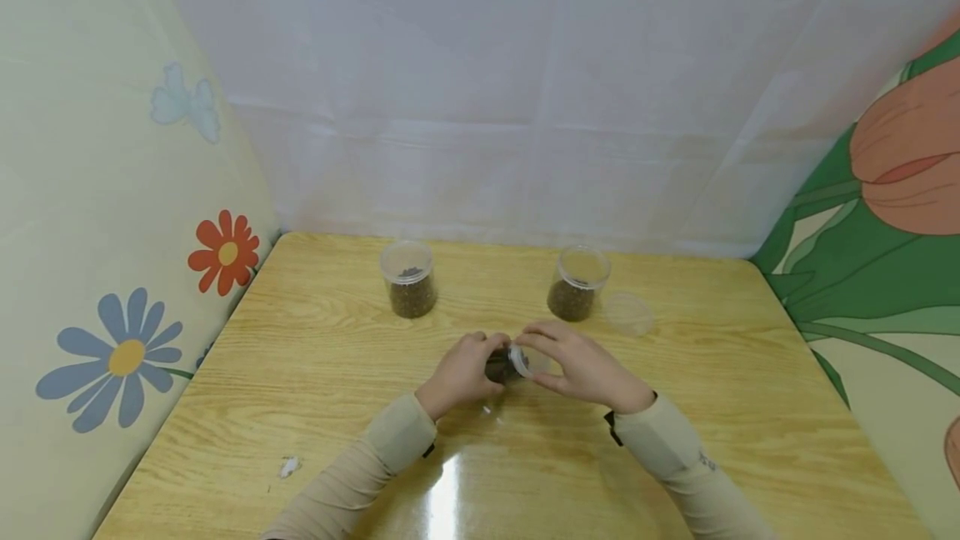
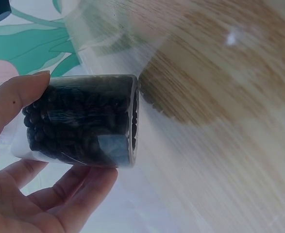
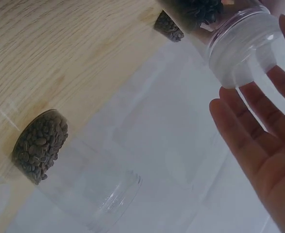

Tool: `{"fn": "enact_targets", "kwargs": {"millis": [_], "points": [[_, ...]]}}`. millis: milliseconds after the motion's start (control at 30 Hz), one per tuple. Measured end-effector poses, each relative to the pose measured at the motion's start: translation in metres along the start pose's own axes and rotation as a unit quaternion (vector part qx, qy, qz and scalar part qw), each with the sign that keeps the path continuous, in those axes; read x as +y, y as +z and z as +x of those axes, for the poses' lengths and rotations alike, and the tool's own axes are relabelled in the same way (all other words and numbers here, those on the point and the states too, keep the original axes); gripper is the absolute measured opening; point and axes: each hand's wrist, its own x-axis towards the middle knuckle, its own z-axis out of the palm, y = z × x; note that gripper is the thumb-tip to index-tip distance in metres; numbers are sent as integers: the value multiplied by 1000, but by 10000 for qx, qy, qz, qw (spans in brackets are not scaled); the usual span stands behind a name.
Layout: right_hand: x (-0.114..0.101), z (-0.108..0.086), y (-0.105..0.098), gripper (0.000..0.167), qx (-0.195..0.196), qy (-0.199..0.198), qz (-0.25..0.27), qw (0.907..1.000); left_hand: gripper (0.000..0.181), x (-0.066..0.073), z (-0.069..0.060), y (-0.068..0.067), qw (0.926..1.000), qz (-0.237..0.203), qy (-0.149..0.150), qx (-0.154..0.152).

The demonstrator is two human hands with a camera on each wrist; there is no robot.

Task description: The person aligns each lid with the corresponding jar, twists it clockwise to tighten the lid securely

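Note:
A clear jar (image 1: 498, 367) part-filled with dark, bean-like pieces is held tilted on its side above the table. My left hand (image 1: 467, 369) grips its body, thumb on one side and fingers on the other, as the left wrist view shows (image 2: 79, 121). My right hand (image 1: 573, 361) is at the jar's mouth end, with thumb and fingers about the rim of the translucent lid (image 3: 246, 51). In the right wrist view, those fingers reach to the lid's edge. Behind the hands stand two clear jars of brown beans, one to the left (image 1: 412, 290) and one to the right (image 1: 574, 294).
A loose clear lid (image 1: 628, 313) lies flat beside the right-hand jar. A small white scrap (image 1: 288, 467) is on the wooden table (image 1: 322, 373) at the near left. White sheeting (image 1: 480, 107) hangs along the back, and patterned panels border both sides.

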Motion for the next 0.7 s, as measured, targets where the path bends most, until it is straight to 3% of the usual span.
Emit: {"fn": "enact_targets", "kwargs": {"millis": [300,500,700], "points": [[-3,1,1,48,145,404,-49,9991,63,0,0,0,10000,65,-3,-7],[-3,0,2,54,161,496,-75,9986,62,0,0,0,10000,71,11,19],[-2,-1,1,55,258,241,-84,9993,62,1,0,-1,9999,115,52,71]]}}
